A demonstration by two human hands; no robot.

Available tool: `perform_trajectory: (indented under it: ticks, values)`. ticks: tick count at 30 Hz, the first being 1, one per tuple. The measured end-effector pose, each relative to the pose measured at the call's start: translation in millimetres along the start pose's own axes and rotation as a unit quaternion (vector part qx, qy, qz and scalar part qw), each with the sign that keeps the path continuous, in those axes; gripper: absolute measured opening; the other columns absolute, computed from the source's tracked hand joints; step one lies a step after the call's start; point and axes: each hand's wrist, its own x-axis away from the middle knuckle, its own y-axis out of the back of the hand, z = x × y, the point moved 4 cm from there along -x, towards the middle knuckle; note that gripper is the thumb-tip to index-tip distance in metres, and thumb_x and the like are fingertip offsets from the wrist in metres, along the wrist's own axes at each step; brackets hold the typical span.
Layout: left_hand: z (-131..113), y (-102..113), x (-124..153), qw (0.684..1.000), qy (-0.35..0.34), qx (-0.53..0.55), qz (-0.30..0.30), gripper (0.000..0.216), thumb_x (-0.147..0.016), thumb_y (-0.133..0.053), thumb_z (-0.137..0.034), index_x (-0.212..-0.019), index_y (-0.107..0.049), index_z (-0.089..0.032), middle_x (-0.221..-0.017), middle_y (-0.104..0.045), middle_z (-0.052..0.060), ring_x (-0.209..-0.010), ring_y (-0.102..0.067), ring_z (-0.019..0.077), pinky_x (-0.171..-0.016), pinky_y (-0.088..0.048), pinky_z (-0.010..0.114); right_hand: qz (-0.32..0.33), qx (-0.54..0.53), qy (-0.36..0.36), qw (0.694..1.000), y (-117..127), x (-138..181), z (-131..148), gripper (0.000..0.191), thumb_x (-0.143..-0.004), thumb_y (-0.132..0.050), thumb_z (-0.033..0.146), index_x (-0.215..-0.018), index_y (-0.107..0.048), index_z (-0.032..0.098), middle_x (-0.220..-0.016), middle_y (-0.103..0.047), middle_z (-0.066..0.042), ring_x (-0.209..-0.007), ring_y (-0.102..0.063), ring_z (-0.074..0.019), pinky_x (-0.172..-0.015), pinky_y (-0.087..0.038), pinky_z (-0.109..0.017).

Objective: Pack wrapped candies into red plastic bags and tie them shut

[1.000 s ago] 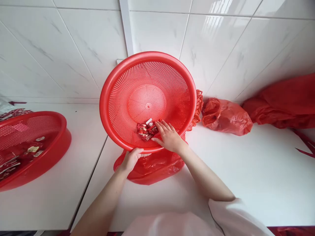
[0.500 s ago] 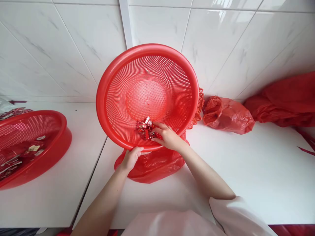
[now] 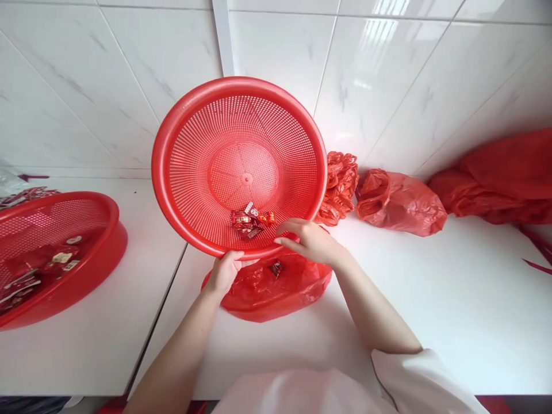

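Note:
My left hand [image 3: 227, 270] grips the near rim of a big red perforated basket [image 3: 207, 115], which is tilted up toward me. A few small red-wrapped candies [image 3: 250, 221] lie at its low edge. My right hand [image 3: 311, 240] hovers just past the rim on the right, fingers loosely apart, holding nothing that I can see. Under the basket lies an open red plastic bag [image 3: 297, 287] with one wrapped candy [image 3: 276, 268] on it.
A second red basket [image 3: 103, 241] with several candies sits at the left on the white counter. Bunched red plastic bags [image 3: 401, 201] and red sheeting [image 3: 500, 178] lie along the tiled wall at the right. A seam runs between two counter tops.
My right hand has drawn back out of the basket over its rim. One candy has dropped onto the bag below. The basket has shifted left and tilted a little more.

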Motion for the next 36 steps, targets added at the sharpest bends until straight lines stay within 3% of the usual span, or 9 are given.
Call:
perform_trajectory:
  ticks: [3, 7, 10, 16, 20, 24, 29, 32, 36]
  values:
    - [6, -5, 6, 1.000, 0.020, -0.004, 0.016, 0.017, -0.073, -0.063, -0.015, -0.088, -0.072, -0.019, -0.103, -0.074, 0.007, -0.113, -0.062, 0.0339, -0.092, -0.055, 0.046, 0.009, -0.012, 0.044, 0.999, -19, -6, 4, 0.037, -0.097, -0.046, 0.042, -0.125, -0.057, 0.021, -0.123, -0.063, -0.010, -0.114, -0.060, -0.0235, -0.098, -0.048, -0.040]
    - [12, -8, 10, 0.999, 0.040, -0.006, 0.018, 0.021, -0.070, -0.065, -0.015, -0.089, -0.072, -0.019, -0.102, -0.074, 0.007, -0.110, -0.064, 0.0333, -0.089, -0.056, 0.045, 0.062, -0.015, 0.062, 0.996, -42, -10, 6, 0.065, -0.092, -0.053, 0.050, -0.146, -0.038, 0.018, -0.149, -0.043, -0.015, -0.137, -0.041, -0.0284, -0.110, -0.038, -0.047]
    - [11, -8, 9, 1.000, 0.029, 0.000, 0.011, 0.026, -0.069, -0.065, -0.016, -0.095, -0.071, -0.017, -0.103, -0.074, 0.007, -0.110, -0.064, 0.0326, -0.091, -0.055, 0.046, 0.074, -0.033, 0.065, 0.995, -41, -8, 6, 0.061, -0.090, -0.059, 0.044, -0.143, -0.041, 0.020, -0.139, -0.053, -0.014, -0.126, -0.052, -0.0271, -0.103, -0.045, -0.045]
    - [6, -6, 3, 1.000, -0.001, -0.008, 0.025, 0.028, -0.072, -0.062, -0.017, -0.098, -0.071, -0.021, -0.109, -0.072, 0.007, -0.114, -0.061, 0.0331, -0.088, -0.056, 0.045, 0.061, -0.072, 0.091, 0.991, -20, -4, 4, 0.027, -0.094, -0.053, 0.025, -0.118, -0.064, 0.022, -0.108, -0.066, -0.008, -0.097, -0.064, -0.0196, -0.088, -0.052, -0.034]
    - [6, -2, 2, 1.000, -0.002, -0.023, 0.016, 0.025, -0.072, -0.062, -0.018, -0.095, -0.072, -0.019, -0.106, -0.073, 0.005, -0.109, -0.064, 0.0328, -0.086, -0.057, 0.045, 0.026, -0.077, 0.072, 0.994, -9, -3, 3, 0.027, -0.099, -0.043, 0.029, -0.109, -0.067, 0.021, -0.108, -0.065, -0.009, -0.096, -0.063, -0.0187, -0.088, -0.051, -0.034]
    - [8, -4, 2, 0.999, 0.009, -0.028, 0.044, 0.021, -0.076, -0.058, -0.021, -0.089, -0.074, -0.015, -0.100, -0.074, 0.009, -0.105, -0.065, 0.0339, -0.088, -0.056, 0.047, 0.025, -0.083, 0.018, 0.996, -2, -1, -2, 0.026, -0.095, -0.052, 0.039, -0.107, -0.066, 0.021, -0.089, -0.069, -0.004, -0.078, -0.065, -0.0167, -0.075, -0.051, -0.030]
    - [10, 0, 1, 1.000, -0.013, -0.021, 0.015, 0.028, -0.073, -0.062, -0.018, -0.099, -0.072, -0.016, -0.106, -0.073, 0.008, -0.111, -0.063, 0.0331, -0.091, -0.055, 0.046, -0.057, 0.018, -0.005, 0.998, -1, -3, -4, 0.037, -0.098, -0.043, 0.042, -0.082, -0.067, 0.019, -0.081, -0.065, -0.007, -0.080, -0.062, -0.0190, -0.076, -0.049, -0.032]
    - [13, -4, 4, 0.999, -0.007, -0.018, 0.038, 0.035, -0.076, -0.060, -0.018, -0.109, -0.069, -0.019, -0.112, -0.071, 0.007, -0.118, -0.059, 0.0321, -0.092, -0.054, 0.046, -0.049, 0.003, 0.021, 0.999, -14, -7, -1, 0.032, -0.100, -0.040, 0.037, -0.108, -0.065, 0.019, -0.102, -0.067, -0.010, -0.096, -0.062, -0.0202, -0.087, -0.050, -0.035]
    - [18, -11, 11, 0.997, 0.011, -0.027, 0.070, 0.036, -0.078, -0.058, -0.019, -0.113, -0.068, -0.021, -0.116, -0.070, 0.005, -0.120, -0.057, 0.0329, -0.091, -0.054, 0.046, -0.014, 0.060, 0.007, 0.998, -40, -12, -3, 0.041, -0.098, -0.044, 0.038, -0.133, -0.052, 0.017, -0.122, -0.062, -0.014, -0.115, -0.057, -0.0262, -0.102, -0.042, -0.046]
